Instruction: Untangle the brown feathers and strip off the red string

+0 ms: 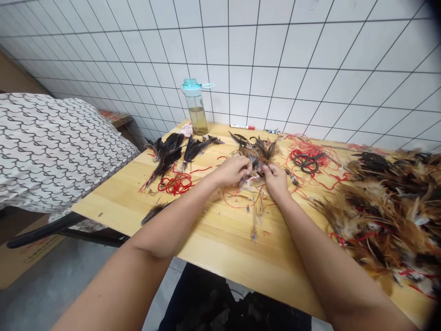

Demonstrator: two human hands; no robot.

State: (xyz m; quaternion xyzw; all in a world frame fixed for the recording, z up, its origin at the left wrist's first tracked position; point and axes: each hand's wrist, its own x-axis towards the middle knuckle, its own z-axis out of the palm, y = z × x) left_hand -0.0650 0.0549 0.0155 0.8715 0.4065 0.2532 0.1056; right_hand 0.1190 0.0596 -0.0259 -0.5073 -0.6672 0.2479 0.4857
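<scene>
Both hands work close together over a bunch of brown and black feathers near the middle of the wooden table. My left hand is closed at the near left side of the bunch; what its fingers pinch is hidden. My right hand is closed too, thumb against the fingers, gripping the quill end of the feathers. Thin red thread lies around and below the hands. Several loose feathers are scattered on the wood just in front of them.
Black feathers and a coil of red cord lie left. Black-handled scissors rest by tangled red thread on the right. A large feather pile covers the right end. A bottle and a marker stand and lie near the tiled wall.
</scene>
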